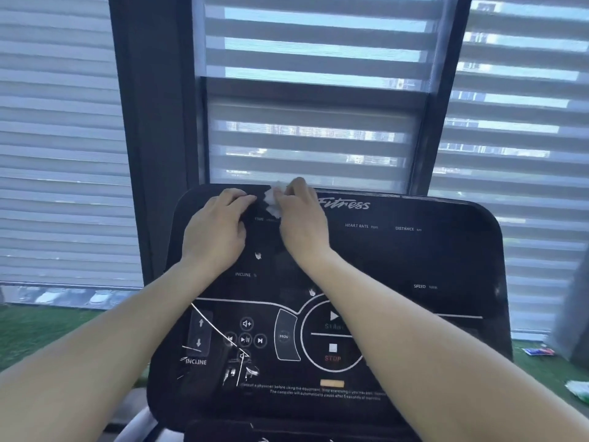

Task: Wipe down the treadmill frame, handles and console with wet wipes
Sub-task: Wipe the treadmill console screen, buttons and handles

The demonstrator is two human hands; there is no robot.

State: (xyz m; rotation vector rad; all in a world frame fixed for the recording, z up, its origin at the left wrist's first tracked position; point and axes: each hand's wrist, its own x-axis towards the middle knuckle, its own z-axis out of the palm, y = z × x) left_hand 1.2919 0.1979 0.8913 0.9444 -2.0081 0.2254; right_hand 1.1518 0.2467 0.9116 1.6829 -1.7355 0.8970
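Console top edge under the wipe

Left hand (216,223) lies on the console (414,260) at about 10 o'clock of the panel, palm down, fingers close together and bent over the upper rim; it holds nothing that I can see and appears to steady the panel. Just to its right, at roughly 11 o'clock, the right hand (301,215) has its fingers bunched and clamped on a crumpled wet wipe (272,199), pressing it against the top edge beside the brand lettering. The two hands are near each other but apart. Two small pale specks sit on the dark face between the forearms, possibly shreds of wipe; cannot tell.

Judgement: most of the panel, from 12 round to 6 o'clock, looks still to be wiped.

Risks from here:
- A downward stroke with pressure could trip the START/STOP ring (333,339) at 6 o'clock, if the machine is powered.
- A wadded wipe gives a small contact patch, so streaks and missed strips are likely.
- Wipe may shed more lint on the glossy black surface.
- Excess liquid could seep at button edges.
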